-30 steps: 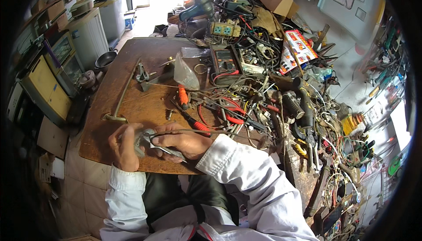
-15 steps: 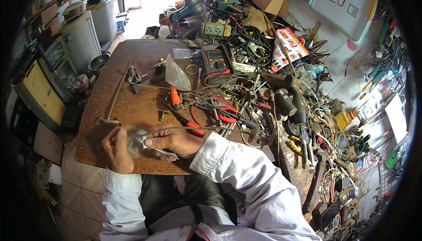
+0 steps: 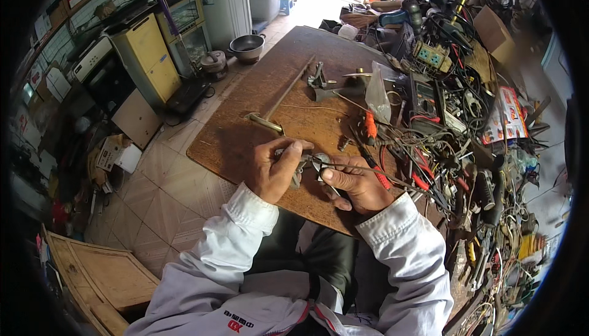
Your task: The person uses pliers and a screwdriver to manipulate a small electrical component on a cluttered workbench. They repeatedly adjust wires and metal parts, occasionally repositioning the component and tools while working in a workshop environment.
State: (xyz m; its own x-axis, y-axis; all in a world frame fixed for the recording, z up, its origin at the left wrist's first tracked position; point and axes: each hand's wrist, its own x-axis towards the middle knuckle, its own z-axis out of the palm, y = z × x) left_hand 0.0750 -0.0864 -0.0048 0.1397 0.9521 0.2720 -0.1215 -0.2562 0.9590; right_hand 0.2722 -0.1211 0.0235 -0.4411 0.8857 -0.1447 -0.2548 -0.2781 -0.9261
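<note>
Over the near edge of the brown wooden table [image 3: 239, 146], my two hands work close together. My left hand [image 3: 274, 171] is closed round a small grey metal part [image 3: 297, 179], mostly hidden by the fingers. Just beside it, my right hand [image 3: 361, 186] pinches a small silvery metal piece [image 3: 319, 163] between thumb and fingers; its exact kind does not show. A thin dark rod or cable [image 3: 392, 179] runs past the right hand toward the clutter. Red-handled pliers [image 3: 380, 178] lie behind the right hand, and an orange-handled tool [image 3: 370, 126] lies farther off.
A long metal rod with a brass-coloured end [image 3: 265, 122] lies on the table, beside a metal bracket [image 3: 317, 78] and a clear plastic bag [image 3: 378, 97]. Tangled cables and tools [image 3: 454, 127] cover the right side. A black pan [image 3: 247, 48] stands beyond the table's left edge.
The view has turned left, so the table and clutter appear farther right. My left hand has changed from upright fingers to a bent, closed grip; my right hand still holds the silvery piece.
</note>
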